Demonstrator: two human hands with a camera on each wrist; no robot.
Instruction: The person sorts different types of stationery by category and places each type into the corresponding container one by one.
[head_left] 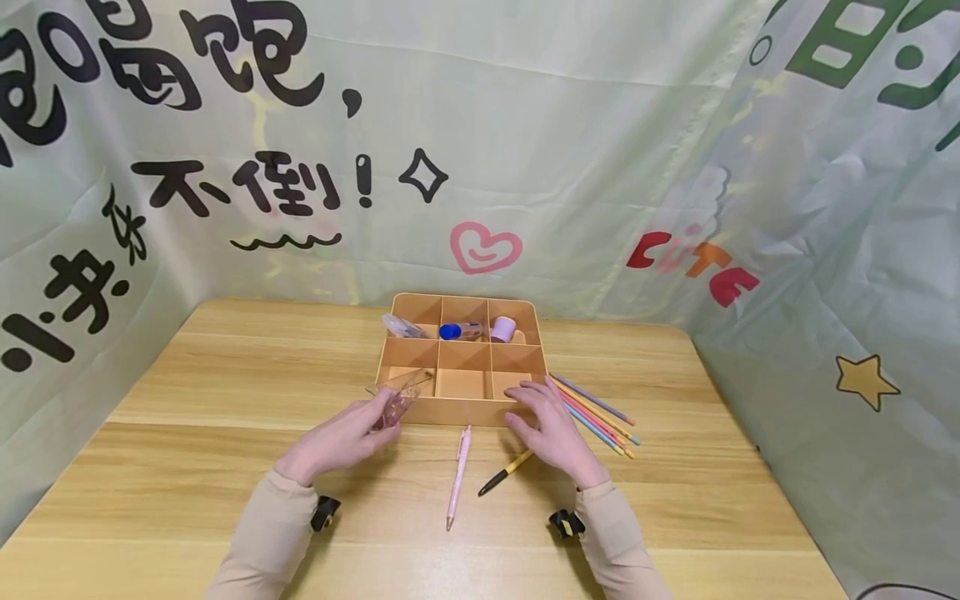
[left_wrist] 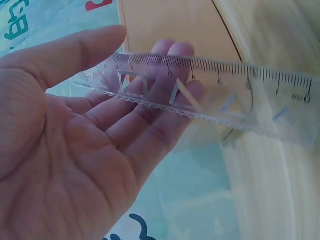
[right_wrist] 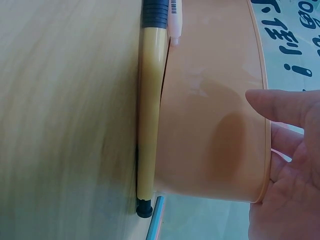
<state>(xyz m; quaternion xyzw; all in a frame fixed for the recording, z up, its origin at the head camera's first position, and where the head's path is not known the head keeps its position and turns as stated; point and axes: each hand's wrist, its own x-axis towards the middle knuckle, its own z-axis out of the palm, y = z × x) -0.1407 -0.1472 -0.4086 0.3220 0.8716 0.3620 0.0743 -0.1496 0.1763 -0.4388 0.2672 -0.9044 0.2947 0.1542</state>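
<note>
My left hand (head_left: 348, 433) holds a clear plastic ruler (left_wrist: 265, 100) with black markings and cut-out shapes, its end between thumb and fingers. In the head view, the ruler overlaps the front left compartment of an orange six-compartment box (head_left: 450, 412). My right hand (head_left: 555, 429) is at the box's front right corner, fingers extended beside the rim, holding nothing. Below that hand lies a yellow pen (right_wrist: 152, 115) with a dark grip, partly hidden by it in the head view. A pink pen (head_left: 460, 475) lies on the table between both hands.
The back compartments contain a clear pouch-like item (head_left: 403, 327), a blue-capped tube (head_left: 459, 332) and a lilac cylinder (head_left: 502, 328). Several coloured pencils (head_left: 600, 417) lie right of the box on the wooden table (head_left: 247, 367). A printed curtain (head_left: 570, 167) hangs behind it.
</note>
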